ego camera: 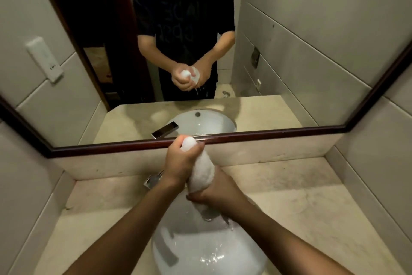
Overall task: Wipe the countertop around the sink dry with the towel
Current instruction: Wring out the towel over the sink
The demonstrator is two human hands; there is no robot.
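A white towel (201,173) is rolled into a thick twisted bundle and held upright over the white sink basin (196,250). My left hand (181,160) grips its upper end, and my right hand (215,192) grips its lower end. Water drips from the towel's bottom into the basin, whose inside is wet. The beige marble countertop (301,205) runs around the sink on both sides and behind it.
A chrome faucet (152,180) stands behind the sink, partly hidden by my left forearm. A wood-framed mirror (245,138) fills the wall above the backsplash and reflects a person's torso and hands. Tiled walls close in left and right. A white wall outlet (44,59) sits at left.
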